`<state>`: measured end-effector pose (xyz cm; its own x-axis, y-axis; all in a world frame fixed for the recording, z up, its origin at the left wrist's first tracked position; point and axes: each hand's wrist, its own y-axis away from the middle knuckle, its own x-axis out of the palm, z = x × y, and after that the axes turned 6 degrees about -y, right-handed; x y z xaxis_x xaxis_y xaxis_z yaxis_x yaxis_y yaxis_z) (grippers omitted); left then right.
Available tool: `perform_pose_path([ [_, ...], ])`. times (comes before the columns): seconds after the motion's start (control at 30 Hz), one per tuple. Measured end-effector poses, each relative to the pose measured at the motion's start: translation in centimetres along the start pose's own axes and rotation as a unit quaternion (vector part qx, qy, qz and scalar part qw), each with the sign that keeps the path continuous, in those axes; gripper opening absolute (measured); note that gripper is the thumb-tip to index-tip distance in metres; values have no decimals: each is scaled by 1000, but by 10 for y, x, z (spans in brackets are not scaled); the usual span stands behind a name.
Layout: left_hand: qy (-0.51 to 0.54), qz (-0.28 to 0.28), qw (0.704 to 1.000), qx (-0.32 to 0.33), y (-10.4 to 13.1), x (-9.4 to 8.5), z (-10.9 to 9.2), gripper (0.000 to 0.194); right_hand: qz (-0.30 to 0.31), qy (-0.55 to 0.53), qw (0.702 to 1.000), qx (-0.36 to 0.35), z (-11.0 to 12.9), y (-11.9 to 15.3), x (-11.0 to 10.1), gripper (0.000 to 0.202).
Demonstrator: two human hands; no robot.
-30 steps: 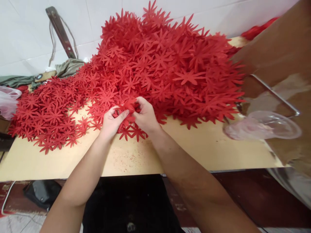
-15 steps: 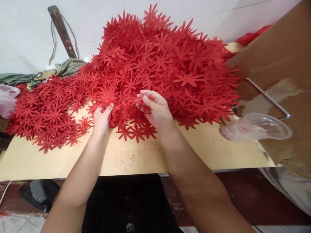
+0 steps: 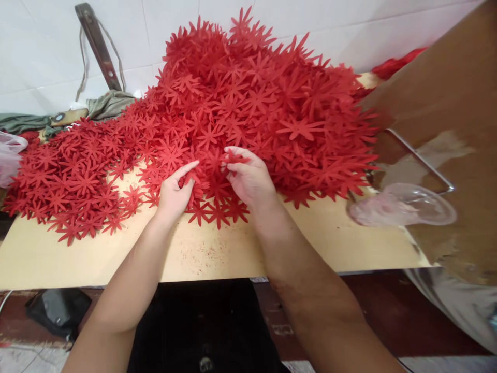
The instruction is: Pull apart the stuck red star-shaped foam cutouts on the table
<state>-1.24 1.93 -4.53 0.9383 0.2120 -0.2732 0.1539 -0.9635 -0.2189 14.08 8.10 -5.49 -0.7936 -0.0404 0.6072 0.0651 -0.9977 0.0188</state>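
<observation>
A large heap of red flower-shaped cutouts [image 3: 256, 98], each with several narrow petals, lies over the table. At the heap's front edge, my left hand [image 3: 175, 194] has its index finger stretched out and its thumb apart from it. Red petals show between them, and the other fingers seem curled round some cutouts, though they are mostly hidden. Close by on the right, my right hand [image 3: 250, 178] pinches a red flower cutout [image 3: 237, 159] between thumb and fingers. A few loose cutouts [image 3: 219, 212] lie flat on the wood between my wrists.
The pale wooden table [image 3: 128, 261] has reddish crumbs near its front edge. A brown board [image 3: 430, 119] leans at right, beside a clear plastic cup [image 3: 419, 206] on its side. At left are a plastic bag [image 3: 11, 158] and a grey-green cloth [image 3: 111, 103]. A tiled wall stands behind.
My left hand has moved right, closer to my right hand, and its index finger has straightened. My right hand stays nearly in place with its pinch. The view has shifted slightly.
</observation>
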Motion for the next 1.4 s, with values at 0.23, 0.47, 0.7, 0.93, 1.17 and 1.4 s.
perform_pose_path([
  [0.23, 61, -55, 995, -49, -2, -1, -1, 39, -12, 265, 941, -211, -9, -1, -7, 28],
  [0.47, 231, 8, 970, -69, 0, -6, -3, 39, 131, 477, 784, -375, -9, 19, 5, 53],
  [0.7, 274, -54, 957, -83, -11, -16, 2, 34, 11, 475, 780, -407, -8, 13, 1, 32],
  [0.93, 283, -81, 950, -100, -13, -16, 4, 41, 120, 369, 853, -348, -12, 30, 16, 37],
  [1.17, 181, -22, 981, -68, -4, 1, 5, 35, 174, 208, 953, -133, -33, 29, 22, 55],
  [1.4, 206, -23, 975, -78, -1, 7, 7, 34, 158, 186, 962, -125, -25, 24, 21, 33],
])
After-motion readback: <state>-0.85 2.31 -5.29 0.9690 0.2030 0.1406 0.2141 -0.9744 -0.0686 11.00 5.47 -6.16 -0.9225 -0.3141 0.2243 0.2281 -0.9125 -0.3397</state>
